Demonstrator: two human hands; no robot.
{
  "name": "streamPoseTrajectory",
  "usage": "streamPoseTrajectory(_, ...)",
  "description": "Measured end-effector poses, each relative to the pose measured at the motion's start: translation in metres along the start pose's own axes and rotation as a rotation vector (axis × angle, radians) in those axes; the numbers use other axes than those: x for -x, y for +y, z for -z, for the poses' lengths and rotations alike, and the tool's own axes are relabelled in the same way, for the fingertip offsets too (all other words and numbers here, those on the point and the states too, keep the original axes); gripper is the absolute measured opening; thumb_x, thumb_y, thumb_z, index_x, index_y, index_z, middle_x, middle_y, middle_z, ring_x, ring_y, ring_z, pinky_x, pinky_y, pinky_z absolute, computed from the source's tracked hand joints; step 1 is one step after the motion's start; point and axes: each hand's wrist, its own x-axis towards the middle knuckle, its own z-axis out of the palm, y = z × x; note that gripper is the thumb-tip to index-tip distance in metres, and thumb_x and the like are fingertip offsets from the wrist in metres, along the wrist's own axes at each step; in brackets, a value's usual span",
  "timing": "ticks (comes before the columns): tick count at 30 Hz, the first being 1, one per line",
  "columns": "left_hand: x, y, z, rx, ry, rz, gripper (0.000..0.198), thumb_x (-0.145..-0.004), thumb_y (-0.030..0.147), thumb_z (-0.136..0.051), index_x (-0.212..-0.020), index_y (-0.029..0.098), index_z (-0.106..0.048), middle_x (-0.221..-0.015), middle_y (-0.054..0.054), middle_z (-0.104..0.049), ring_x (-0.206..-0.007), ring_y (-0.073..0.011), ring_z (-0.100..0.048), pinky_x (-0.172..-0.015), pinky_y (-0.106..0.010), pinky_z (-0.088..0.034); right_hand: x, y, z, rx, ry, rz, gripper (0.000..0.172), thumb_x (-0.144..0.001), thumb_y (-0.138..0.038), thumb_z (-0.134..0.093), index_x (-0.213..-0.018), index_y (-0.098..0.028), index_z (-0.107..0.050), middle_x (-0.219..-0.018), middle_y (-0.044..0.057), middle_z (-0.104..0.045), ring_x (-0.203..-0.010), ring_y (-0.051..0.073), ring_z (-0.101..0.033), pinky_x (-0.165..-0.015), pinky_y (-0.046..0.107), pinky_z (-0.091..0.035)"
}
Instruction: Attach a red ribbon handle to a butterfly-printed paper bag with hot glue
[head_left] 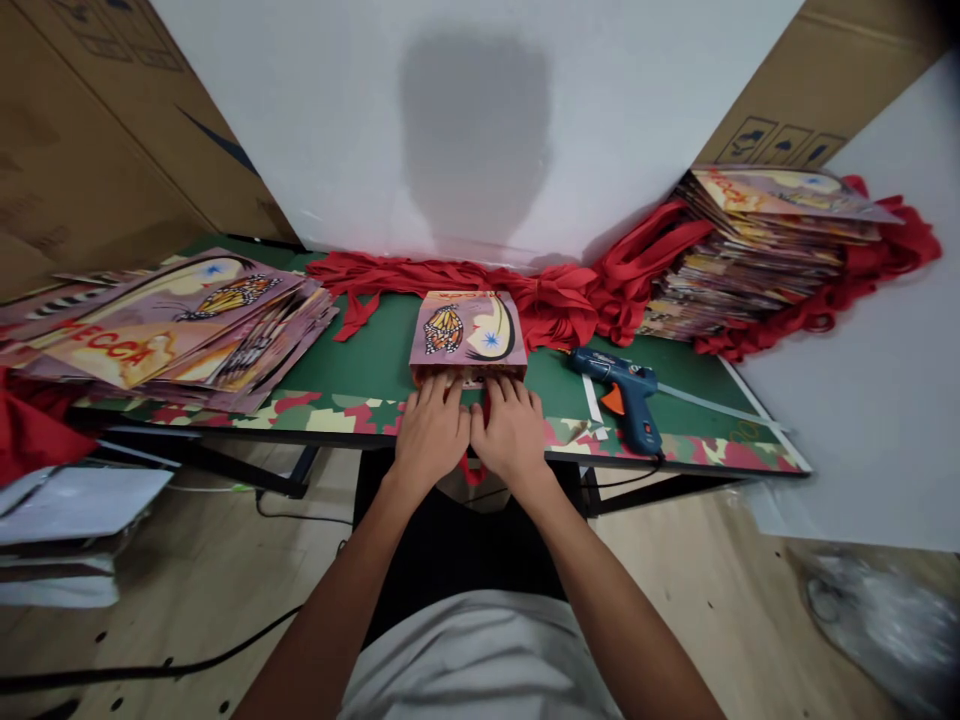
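A printed box with a butterfly and a face on its top lies on the green table, its near side facing me. My left hand and my right hand rest side by side at that near side, thumbs close together. The fingertips of both reach into or against the box's near edge, so what they grip is hidden. A bit of red ribbon hangs below the table edge between my wrists. Right of the box lies a blue glue gun with an orange trigger.
Flat printed pieces are piled at the left, and a tall stack stands at the back right. Red ribbons run along the back. A white panel rises behind the table. The glue gun's cable hangs over the front edge.
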Motion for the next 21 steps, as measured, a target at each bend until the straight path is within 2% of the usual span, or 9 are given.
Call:
streamPoseTrajectory(4,-0.0006,0.0015,0.0005,-0.013,0.023,0.047,0.053,-0.103,0.026,-0.049,-0.15,0.008,-0.064,-0.148,-0.028,-0.06,-0.139,-0.0444,-0.056,-0.108,-0.057,-0.054,0.0001,0.0036,0.0,-0.011,-0.034,0.018,0.053,-0.111,-0.036,-0.05,-0.158,-0.012,-0.059,-0.165,0.018,-0.058,-0.153,0.035,-0.049,-0.13,0.055,-0.03)
streamPoseTrajectory(7,-0.0013,0.0026,0.0014,-0.012,0.027,0.05,0.052,-0.102,0.027,-0.05,-0.149,0.009,-0.065,-0.139,-0.027,-0.062,-0.133,-0.043,-0.06,-0.105,-0.055,-0.055,0.0003,0.0053,-0.0009,-0.016,-0.047,0.014,0.054,-0.112,-0.035,-0.049,-0.16,-0.012,-0.056,-0.171,0.017,-0.051,-0.158,0.035,-0.043,-0.136,0.058,-0.019)
streamPoseTrajectory(9,-0.0011,0.0032,0.0022,-0.008,0.027,0.043,0.052,-0.102,0.027,-0.05,-0.148,0.008,-0.065,-0.136,-0.026,-0.064,-0.129,-0.0414,-0.063,-0.105,-0.054,-0.055,0.0003,0.005,-0.0011,-0.016,-0.061,0.012,0.053,-0.112,-0.035,-0.049,-0.159,-0.013,-0.057,-0.17,0.018,-0.052,-0.159,0.034,-0.043,-0.136,0.059,-0.016)
streamPoseTrajectory(12,0.0,0.0039,0.0027,-0.003,0.03,0.032,0.053,-0.103,0.025,-0.047,-0.15,0.007,-0.063,-0.14,-0.026,-0.064,-0.132,-0.0402,-0.062,-0.109,-0.053,-0.054,0.0002,0.004,-0.0005,-0.024,-0.067,0.012,0.051,-0.112,-0.034,-0.049,-0.157,-0.012,-0.058,-0.169,0.019,-0.052,-0.159,0.034,-0.044,-0.135,0.062,-0.017)
streamPoseTrajectory(16,-0.0005,0.0036,0.0022,-0.003,0.036,0.033,0.053,-0.103,0.025,-0.046,-0.15,0.006,-0.062,-0.145,-0.027,-0.064,-0.135,-0.0405,-0.062,-0.109,-0.054,-0.053,0.0004,0.0039,0.0011,-0.031,-0.067,0.024,0.052,-0.112,-0.034,-0.047,-0.158,-0.012,-0.057,-0.17,0.02,-0.051,-0.158,0.033,-0.044,-0.132,0.063,-0.024)
streamPoseTrajectory(19,-0.0023,0.003,0.0023,-0.002,0.034,0.04,0.053,-0.1,0.026,-0.048,-0.147,0.006,-0.062,-0.138,-0.026,-0.068,-0.128,-0.0396,-0.065,-0.105,-0.052,-0.054,0.0009,0.0048,0.0027,-0.026,-0.091,0.019,0.053,-0.113,-0.034,-0.044,-0.159,-0.012,-0.056,-0.17,0.02,-0.052,-0.158,0.033,-0.046,-0.13,0.063,-0.028)
streamPoseTrajectory(21,-0.0027,0.003,0.0023,-0.002,0.033,0.043,0.053,-0.1,0.027,-0.049,-0.147,0.006,-0.062,-0.135,-0.025,-0.07,-0.126,-0.0395,-0.066,-0.104,-0.052,-0.054,0.0009,0.0054,0.0035,-0.019,-0.109,0.032,0.055,-0.113,-0.033,-0.042,-0.163,-0.013,-0.053,-0.172,0.018,-0.05,-0.161,0.032,-0.042,-0.131,0.064,-0.025)
